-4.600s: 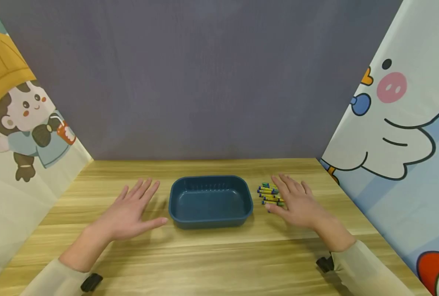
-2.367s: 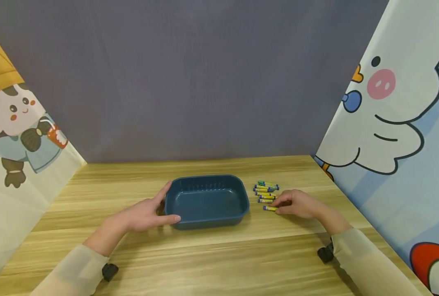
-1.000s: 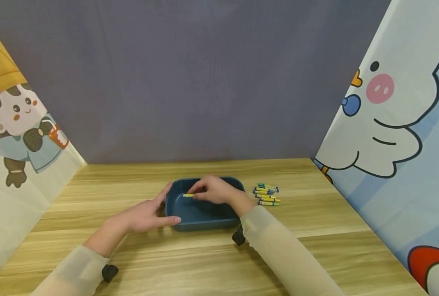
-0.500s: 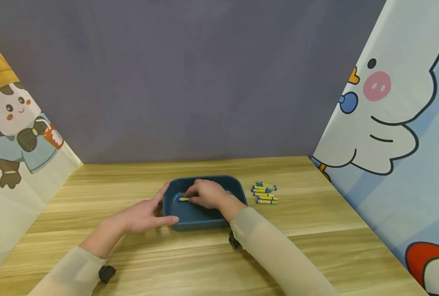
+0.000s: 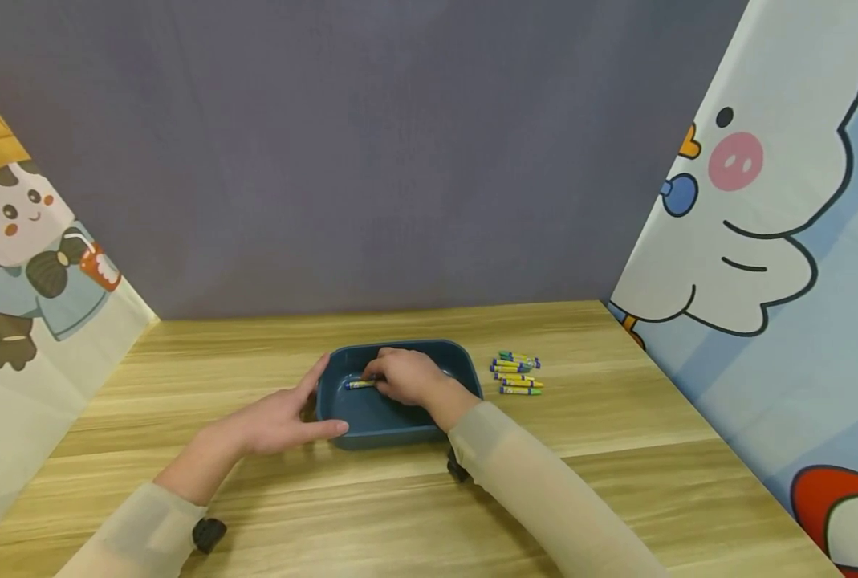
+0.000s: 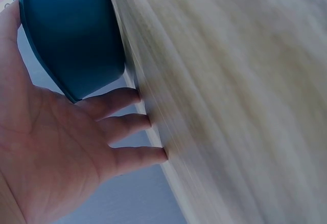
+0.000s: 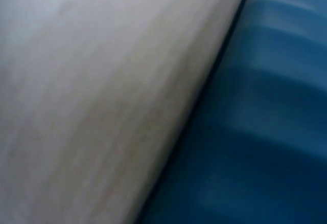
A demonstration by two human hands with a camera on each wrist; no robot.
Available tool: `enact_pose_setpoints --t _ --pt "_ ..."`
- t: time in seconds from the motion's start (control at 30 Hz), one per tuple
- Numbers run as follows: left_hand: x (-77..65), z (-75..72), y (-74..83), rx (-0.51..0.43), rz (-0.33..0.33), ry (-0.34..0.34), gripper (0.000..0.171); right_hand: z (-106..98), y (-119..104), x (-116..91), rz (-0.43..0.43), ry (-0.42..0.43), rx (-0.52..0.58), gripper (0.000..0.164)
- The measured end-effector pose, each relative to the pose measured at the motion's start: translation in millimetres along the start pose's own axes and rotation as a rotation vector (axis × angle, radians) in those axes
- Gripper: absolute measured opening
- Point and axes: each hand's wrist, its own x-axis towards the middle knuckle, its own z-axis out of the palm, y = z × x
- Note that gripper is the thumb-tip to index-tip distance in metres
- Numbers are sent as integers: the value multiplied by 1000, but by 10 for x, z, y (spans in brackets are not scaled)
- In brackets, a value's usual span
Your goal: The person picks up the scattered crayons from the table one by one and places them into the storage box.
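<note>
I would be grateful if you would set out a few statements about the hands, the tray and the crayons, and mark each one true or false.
1. The left hand touches the left end of the tray. True.
2. The tray is yellow. False: it is dark blue.
3. One crayon is inside the tray, at the fingertips of the right hand. True.
4. The right hand rests on the bare wood beside the tray. False: it reaches into the tray.
5. Several other crayons lie on the table to the right of the tray. True.
6. The left hand holds a crayon. False: it holds none.
</note>
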Motion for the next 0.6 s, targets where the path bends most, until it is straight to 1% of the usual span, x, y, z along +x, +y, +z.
enact_pose_setpoints --t 0.17,0.27,0.37,0.5,0.6 --pt "18 1 11 14 1 -2 120 7 11 -2 16 6 -6 28" --pt "31 -1 17 21 14 2 121 0 27 13 21 10 -4 29" --pt "31 -1 21 29 20 11 121 -33 40 21 16 10 27 32" --pt "20 -1 13 35 25 19 121 -146 74 -26 -4 34 135 33" --pt "24 2 12 37 34 26 121 -290 157 -147 -41 82 253 32"
